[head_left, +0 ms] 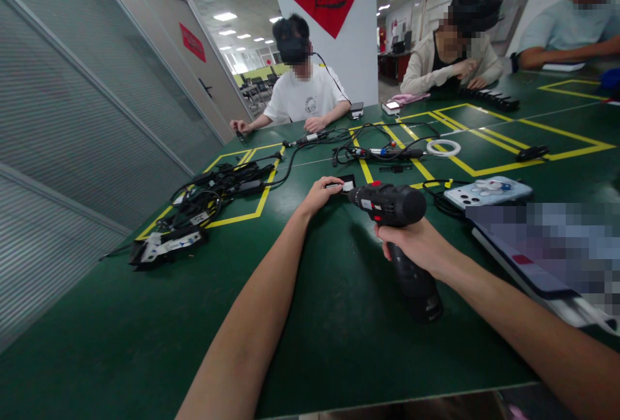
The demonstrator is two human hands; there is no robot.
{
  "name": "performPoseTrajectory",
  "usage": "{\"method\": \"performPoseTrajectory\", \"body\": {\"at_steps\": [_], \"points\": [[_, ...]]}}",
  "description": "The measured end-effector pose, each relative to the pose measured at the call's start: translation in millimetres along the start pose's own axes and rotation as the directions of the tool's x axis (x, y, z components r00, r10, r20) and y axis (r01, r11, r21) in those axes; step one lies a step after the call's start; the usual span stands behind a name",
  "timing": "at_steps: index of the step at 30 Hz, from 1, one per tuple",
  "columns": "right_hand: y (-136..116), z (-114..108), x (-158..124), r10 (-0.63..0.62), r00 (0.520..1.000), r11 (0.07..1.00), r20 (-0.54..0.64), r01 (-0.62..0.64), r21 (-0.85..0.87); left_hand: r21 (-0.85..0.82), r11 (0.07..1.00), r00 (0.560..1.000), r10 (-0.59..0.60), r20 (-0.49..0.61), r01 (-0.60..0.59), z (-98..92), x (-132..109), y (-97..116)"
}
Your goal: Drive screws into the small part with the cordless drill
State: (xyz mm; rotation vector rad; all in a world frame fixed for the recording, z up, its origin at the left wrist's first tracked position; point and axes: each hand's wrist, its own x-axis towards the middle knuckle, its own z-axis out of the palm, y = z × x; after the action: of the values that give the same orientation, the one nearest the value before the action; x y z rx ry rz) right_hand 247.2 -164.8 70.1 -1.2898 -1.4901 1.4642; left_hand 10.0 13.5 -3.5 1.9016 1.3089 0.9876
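Observation:
My right hand is wrapped round the grip of a black cordless drill with red details. The drill points left and away from me, its chuck end close to my left hand. With its fingers, my left hand holds a small flat black piece with a white patch down on the green table. The drill's tip meets or nearly meets this piece; the exact contact is too small to make out. Part of the piece is hidden by my fingers.
Tangled black cables lie to the left, beside a black-and-white strip. Ahead are more cables and a white ring. A phone and a laptop-like slab lie to the right. Several people sit across the table.

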Motion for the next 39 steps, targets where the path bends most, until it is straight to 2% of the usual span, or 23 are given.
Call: {"method": "performPoseTrajectory", "body": {"at_steps": [8, 18, 32, 39], "points": [[0.3, 2.0, 0.6, 0.006, 1.000, 1.000, -0.014, -0.006, 0.009, 0.001, 0.999, 0.999, 0.042, 0.011, -0.042, -0.7, 0.4, -1.5], [-0.2, 0.7, -0.1, -0.004, 1.000, 1.000, -0.004, 0.004, 0.013, 0.009, 1.000, 1.000, 0.006, 0.003, -0.006, 0.0, -0.5, 0.2], [-2.0, -0.7, -0.8, 0.010, 1.000, 1.000, -0.005, -0.010, -0.016, 0.015, 1.000, 1.000, 0.018, 0.002, -0.018, -0.2, 0.4, -0.9], [-1.0, 0.2, -0.5, -0.018, 1.000, 1.000, -0.002, 0.018, 0.022, 0.030, 0.999, 1.000, 0.024, -0.002, -0.024, -0.2, -0.1, 1.3]]}}
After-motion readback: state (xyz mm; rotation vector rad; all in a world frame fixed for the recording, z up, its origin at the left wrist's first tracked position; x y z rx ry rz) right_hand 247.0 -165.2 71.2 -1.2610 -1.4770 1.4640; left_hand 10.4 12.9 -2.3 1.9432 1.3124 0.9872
